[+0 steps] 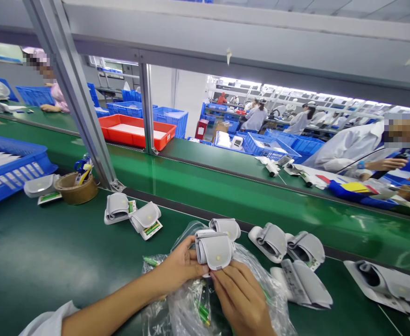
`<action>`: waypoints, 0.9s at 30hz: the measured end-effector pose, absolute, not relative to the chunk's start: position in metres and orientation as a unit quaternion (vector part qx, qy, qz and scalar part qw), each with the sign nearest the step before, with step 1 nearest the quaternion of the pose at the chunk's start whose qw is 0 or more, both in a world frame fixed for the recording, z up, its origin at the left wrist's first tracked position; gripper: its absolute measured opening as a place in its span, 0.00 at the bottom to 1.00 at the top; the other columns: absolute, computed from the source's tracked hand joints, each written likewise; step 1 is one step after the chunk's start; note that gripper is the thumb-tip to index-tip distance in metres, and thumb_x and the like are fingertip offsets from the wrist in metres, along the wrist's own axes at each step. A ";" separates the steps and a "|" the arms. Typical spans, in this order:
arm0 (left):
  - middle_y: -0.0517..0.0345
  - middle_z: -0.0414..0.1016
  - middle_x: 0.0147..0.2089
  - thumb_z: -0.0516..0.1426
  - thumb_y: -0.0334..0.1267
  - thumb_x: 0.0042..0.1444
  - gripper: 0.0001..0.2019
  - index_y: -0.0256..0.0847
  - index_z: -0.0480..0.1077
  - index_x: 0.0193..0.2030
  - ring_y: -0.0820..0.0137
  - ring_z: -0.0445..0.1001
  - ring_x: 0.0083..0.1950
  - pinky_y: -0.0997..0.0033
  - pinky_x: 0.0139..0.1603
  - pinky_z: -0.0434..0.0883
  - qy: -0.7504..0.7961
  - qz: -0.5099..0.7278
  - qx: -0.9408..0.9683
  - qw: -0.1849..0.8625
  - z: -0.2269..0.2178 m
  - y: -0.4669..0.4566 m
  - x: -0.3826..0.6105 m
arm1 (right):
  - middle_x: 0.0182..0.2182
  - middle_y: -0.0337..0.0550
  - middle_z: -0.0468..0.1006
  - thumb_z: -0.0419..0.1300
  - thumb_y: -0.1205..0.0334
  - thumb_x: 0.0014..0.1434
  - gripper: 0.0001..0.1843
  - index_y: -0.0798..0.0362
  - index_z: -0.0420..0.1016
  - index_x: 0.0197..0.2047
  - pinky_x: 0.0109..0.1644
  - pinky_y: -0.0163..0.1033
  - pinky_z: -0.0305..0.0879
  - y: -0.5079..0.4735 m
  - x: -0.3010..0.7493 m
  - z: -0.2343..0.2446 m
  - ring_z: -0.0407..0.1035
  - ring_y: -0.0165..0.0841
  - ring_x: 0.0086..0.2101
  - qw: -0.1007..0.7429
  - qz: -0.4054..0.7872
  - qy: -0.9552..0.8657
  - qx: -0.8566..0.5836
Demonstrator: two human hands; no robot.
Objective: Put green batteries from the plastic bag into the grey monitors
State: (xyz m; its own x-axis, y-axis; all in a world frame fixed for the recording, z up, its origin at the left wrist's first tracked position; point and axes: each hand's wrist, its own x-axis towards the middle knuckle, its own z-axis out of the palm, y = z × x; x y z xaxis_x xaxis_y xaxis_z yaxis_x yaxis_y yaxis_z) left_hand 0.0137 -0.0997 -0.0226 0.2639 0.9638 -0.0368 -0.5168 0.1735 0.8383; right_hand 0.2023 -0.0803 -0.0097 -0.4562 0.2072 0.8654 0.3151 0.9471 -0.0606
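Between the fingers of both hands is a wrist blood pressure monitor [214, 250] with its grey cuff rolled up. My left hand [180, 265] grips its left side, thumb along the lower edge. From below, my right hand [241, 296] pinches the same lower edge with its fingertips. Under my hands lies a clear plastic bag [187, 310] with green batteries [204, 313] inside. Just behind the held piece sits another grey-cuffed monitor [227, 227]. Two more monitors [146, 217] rest to the left, with green batteries showing in them. Several others [306, 283] lie to the right.
A tape roll [76, 189] holding pens and scissors stands at the left, by a blue basket [12, 163]. A metal post [75, 98] rises from the bench. Beyond the green conveyor belt [191, 179] is a red tray [135, 130]. A co-worker [351, 147] sits opposite at right.
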 end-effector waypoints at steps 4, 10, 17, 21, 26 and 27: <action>0.41 0.81 0.52 0.77 0.39 0.44 0.46 0.37 0.57 0.64 0.68 0.82 0.47 0.71 0.48 0.76 0.340 0.524 0.340 0.703 -0.019 -0.098 0.011 | 0.42 0.51 0.81 0.61 0.81 0.64 0.15 0.60 0.76 0.52 0.49 0.46 0.75 -0.080 0.203 -0.008 0.73 0.39 0.45 0.487 -0.044 -0.857 -0.161; 0.42 0.82 0.53 0.77 0.32 0.36 0.45 0.37 0.61 0.60 0.64 0.83 0.47 0.73 0.46 0.77 0.413 0.600 0.342 0.593 0.010 -0.087 -0.015 | 0.36 0.43 0.78 0.59 0.75 0.69 0.10 0.53 0.74 0.49 0.40 0.36 0.71 -0.077 0.213 -0.007 0.72 0.31 0.35 0.469 0.095 -0.856 -0.194; 0.40 0.79 0.58 0.75 0.35 0.35 0.44 0.37 0.62 0.60 0.58 0.82 0.53 0.67 0.50 0.79 0.493 0.648 0.296 0.499 0.011 -0.071 -0.038 | 0.37 0.41 0.78 0.58 0.71 0.70 0.06 0.50 0.72 0.45 0.42 0.41 0.66 -0.080 0.213 -0.010 0.68 0.35 0.38 0.314 0.189 -0.915 -0.171; 0.37 0.67 0.70 0.73 0.45 0.43 0.44 0.38 0.60 0.65 0.56 0.79 0.60 0.61 0.58 0.77 0.505 0.632 0.333 0.484 -0.002 -0.067 -0.037 | 0.47 0.44 0.76 0.65 0.70 0.63 0.12 0.49 0.74 0.49 0.51 0.46 0.65 -0.086 0.215 -0.009 0.67 0.41 0.48 0.209 0.246 -0.919 -0.226; 0.43 0.72 0.62 0.68 0.50 0.48 0.49 0.40 0.51 0.72 0.61 0.79 0.52 0.61 0.55 0.75 0.549 0.510 0.467 0.469 -0.006 -0.066 -0.044 | 0.66 0.45 0.66 0.67 0.68 0.60 0.31 0.45 0.67 0.65 0.62 0.52 0.59 -0.086 0.221 0.004 0.60 0.45 0.60 0.137 0.243 -0.932 -0.231; 0.48 0.76 0.53 0.67 0.53 0.49 0.49 0.38 0.50 0.73 0.61 0.79 0.47 0.60 0.52 0.75 0.582 0.485 0.485 0.437 -0.006 -0.067 -0.046 | 0.67 0.43 0.65 0.68 0.65 0.61 0.31 0.44 0.67 0.65 0.63 0.52 0.58 -0.085 0.222 0.007 0.60 0.45 0.60 0.136 0.231 -0.937 -0.224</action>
